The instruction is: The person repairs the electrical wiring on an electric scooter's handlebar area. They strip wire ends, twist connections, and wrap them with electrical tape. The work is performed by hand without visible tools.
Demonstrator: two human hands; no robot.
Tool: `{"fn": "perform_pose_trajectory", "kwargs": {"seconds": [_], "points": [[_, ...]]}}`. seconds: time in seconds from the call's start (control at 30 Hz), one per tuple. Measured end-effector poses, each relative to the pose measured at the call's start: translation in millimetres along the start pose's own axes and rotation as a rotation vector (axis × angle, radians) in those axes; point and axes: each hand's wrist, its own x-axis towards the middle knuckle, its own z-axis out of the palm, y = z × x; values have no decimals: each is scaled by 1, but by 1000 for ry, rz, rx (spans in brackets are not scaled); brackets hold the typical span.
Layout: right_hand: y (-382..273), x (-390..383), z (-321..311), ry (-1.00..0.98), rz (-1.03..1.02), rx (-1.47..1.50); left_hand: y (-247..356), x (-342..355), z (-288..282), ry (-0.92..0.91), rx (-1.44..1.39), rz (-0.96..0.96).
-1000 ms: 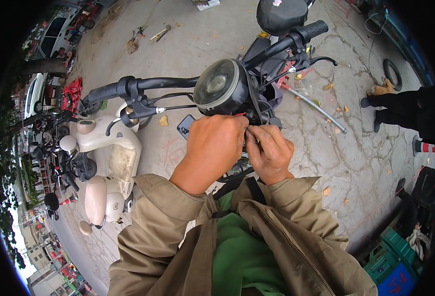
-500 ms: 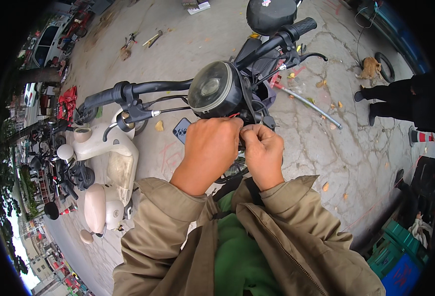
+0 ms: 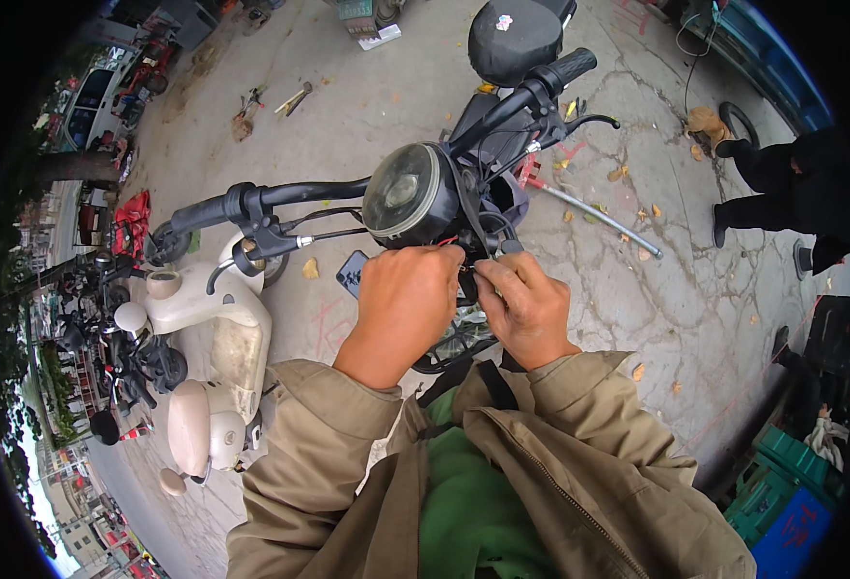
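In front of me is a round black headlight (image 3: 406,198) with a clear lens, mounted at the handlebar (image 3: 317,192) of a two-wheeler. Just behind its housing, my left hand (image 3: 401,309) is closed, with a thin red wire (image 3: 448,241) showing at its fingertips. My right hand (image 3: 531,311) is pinched beside it, a small gap away. Its thumb and forefinger meet by the black cables (image 3: 502,230) below the headlight. What those fingertips hold is too small to make out.
A cream scooter (image 3: 215,323) stands at left. On the ground lie a dark phone (image 3: 352,271), a metal bar with a red end (image 3: 599,218) and some tools (image 3: 294,100). A person in dark trousers (image 3: 777,207) stands at right, above a green crate (image 3: 782,473).
My right hand has shifted slightly right, opening a gap from my left hand, which stays by the headlight. The person at right has changed stance. The view has shifted a little.
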Motion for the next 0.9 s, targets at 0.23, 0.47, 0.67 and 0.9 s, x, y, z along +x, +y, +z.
{"fn": "perform_pose_trajectory", "kwargs": {"seconds": [0.23, 0.47, 0.67, 0.9], "points": [[7, 8, 2, 4, -197, -30, 3, 0, -2, -21, 36, -5], [-8, 1, 17, -1, 158, 172, 5, 1, -4, -25, 44, -11], [-21, -5, 35, 33, 800, 657, 2, 1, 1, -27, 63, -5], [-30, 2, 27, 19, 1206, 1123, -1, -24, 18, 214, -57, -110]]}}
